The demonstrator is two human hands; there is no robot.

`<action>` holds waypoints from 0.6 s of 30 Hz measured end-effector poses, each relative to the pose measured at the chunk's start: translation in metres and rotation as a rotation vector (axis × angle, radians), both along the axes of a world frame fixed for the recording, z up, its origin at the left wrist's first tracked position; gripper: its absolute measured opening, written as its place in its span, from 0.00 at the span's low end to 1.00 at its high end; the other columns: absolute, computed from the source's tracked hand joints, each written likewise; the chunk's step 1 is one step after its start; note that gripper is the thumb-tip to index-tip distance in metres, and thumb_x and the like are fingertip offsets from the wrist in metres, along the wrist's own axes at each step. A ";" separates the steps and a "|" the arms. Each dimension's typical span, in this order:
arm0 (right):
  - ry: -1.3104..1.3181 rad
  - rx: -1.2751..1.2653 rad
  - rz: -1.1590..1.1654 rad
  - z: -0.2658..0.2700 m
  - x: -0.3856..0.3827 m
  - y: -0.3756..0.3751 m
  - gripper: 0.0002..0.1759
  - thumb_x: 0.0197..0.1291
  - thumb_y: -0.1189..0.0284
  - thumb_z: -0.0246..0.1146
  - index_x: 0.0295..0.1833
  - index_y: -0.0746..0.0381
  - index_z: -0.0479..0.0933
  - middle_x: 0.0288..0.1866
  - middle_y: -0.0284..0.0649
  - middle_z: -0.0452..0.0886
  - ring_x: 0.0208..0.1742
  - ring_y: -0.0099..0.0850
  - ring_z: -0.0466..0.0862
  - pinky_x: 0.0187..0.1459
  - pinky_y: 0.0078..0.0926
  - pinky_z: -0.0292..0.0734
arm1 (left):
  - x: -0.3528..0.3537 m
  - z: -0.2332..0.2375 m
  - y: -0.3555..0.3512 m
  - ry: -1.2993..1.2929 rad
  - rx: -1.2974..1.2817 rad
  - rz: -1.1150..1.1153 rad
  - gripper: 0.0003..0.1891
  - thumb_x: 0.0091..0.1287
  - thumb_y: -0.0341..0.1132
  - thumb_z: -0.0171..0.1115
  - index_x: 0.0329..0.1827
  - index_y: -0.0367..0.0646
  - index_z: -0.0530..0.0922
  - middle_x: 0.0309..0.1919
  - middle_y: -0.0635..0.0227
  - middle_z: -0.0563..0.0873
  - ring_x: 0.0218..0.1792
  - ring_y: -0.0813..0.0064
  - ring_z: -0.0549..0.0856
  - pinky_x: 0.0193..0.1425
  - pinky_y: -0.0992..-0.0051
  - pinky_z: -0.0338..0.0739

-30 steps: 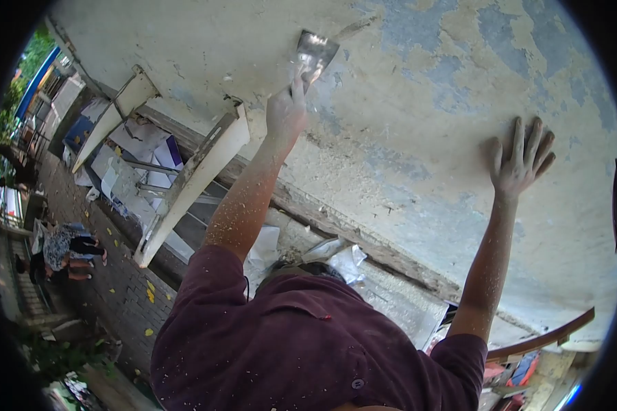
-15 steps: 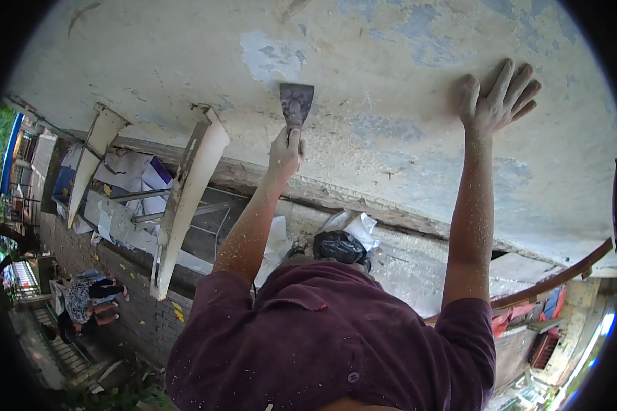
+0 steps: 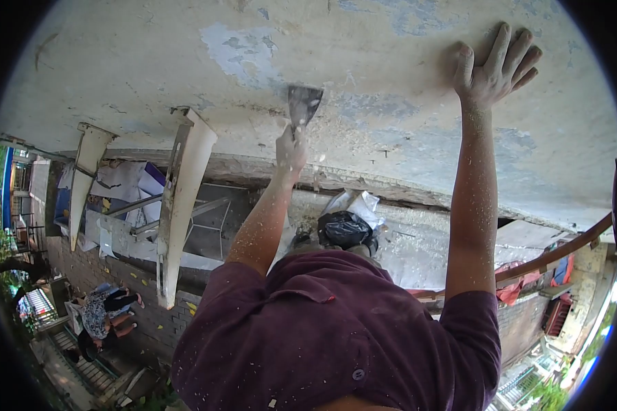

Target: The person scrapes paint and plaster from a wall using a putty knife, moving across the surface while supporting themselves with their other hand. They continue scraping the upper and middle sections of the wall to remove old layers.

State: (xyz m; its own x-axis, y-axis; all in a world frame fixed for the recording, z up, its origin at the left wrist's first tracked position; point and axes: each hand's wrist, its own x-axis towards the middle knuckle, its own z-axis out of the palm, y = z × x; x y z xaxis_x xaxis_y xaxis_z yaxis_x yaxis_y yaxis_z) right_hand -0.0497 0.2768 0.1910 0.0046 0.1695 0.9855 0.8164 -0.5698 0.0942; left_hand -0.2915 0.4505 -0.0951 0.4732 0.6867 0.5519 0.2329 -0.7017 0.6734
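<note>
My left hand (image 3: 291,152) is closed around the handle of a paint scraper (image 3: 304,104). Its wide, dusty blade lies against the peeling wall (image 3: 418,130), slightly blurred, just below and to the right of a bare whitish-blue patch (image 3: 238,53). Loose flakes fly around the blade and the fingers. Farther right and higher, my right hand (image 3: 495,77) is pressed against the wall, palm in and fingers spread, holding nothing. Dust and paint chips cover both hands and forearms.
Two pale brackets (image 3: 185,198) jut out from the wall at left. Near the wall's base lie a black plastic bag (image 3: 343,229) and a frame among sheets. A brown curved rail (image 3: 555,253) runs at right. Another person (image 3: 99,315) is at lower left.
The scraper has shifted down and right relative to the bare patch, and fresh flakes are falling around it. The view has moved a little. My right hand stays flat on the wall.
</note>
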 end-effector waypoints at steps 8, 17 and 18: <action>0.006 0.002 0.005 -0.002 -0.002 -0.001 0.40 0.61 0.38 0.42 0.68 0.55 0.66 0.75 0.48 0.53 0.78 0.44 0.39 0.72 0.47 0.21 | 0.016 0.047 -0.002 -0.073 -0.185 -0.054 0.19 0.70 0.45 0.49 0.37 0.35 0.77 0.22 0.49 0.80 0.27 0.49 0.82 0.32 0.57 0.71; 0.025 0.085 0.037 0.000 0.005 0.005 0.39 0.59 0.35 0.42 0.67 0.48 0.69 0.74 0.44 0.57 0.78 0.44 0.42 0.72 0.45 0.17 | -0.018 0.016 0.005 -0.007 -0.512 0.020 0.22 0.71 0.45 0.46 0.30 0.32 0.75 0.18 0.51 0.77 0.22 0.53 0.79 0.28 0.61 0.69; 0.035 0.067 0.026 -0.004 0.003 0.003 0.39 0.59 0.35 0.42 0.67 0.48 0.69 0.74 0.44 0.57 0.78 0.44 0.42 0.72 0.45 0.17 | -0.015 0.044 0.006 -0.037 -0.502 -0.025 0.22 0.72 0.45 0.46 0.29 0.32 0.73 0.17 0.56 0.74 0.19 0.63 0.75 0.25 0.64 0.69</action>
